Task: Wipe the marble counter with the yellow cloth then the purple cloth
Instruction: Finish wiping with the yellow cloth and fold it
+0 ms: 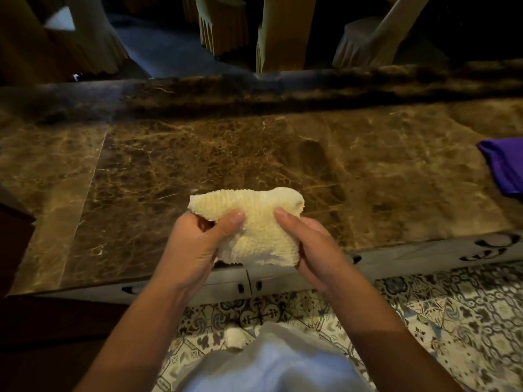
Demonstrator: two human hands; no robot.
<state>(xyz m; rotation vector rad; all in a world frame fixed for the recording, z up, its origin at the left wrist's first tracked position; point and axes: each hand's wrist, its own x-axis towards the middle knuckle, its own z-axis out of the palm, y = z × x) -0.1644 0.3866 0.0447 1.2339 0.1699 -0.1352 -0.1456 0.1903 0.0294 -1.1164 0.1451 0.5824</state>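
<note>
Brown marble counter (198, 154), purple cloth (503, 168) at right edge

Dim room with patterned tile floor (424, 321).
Fabric-covered chairs (223, 24) stand beyond the hands in shadow; white cabinet fronts (424, 254) sit below them.

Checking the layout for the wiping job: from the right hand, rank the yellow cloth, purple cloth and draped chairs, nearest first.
1. Yellow cloth, held by the right hand.
2. Purple cloth, counter's far right.
3. Draped chairs, beyond the counter.
</note>
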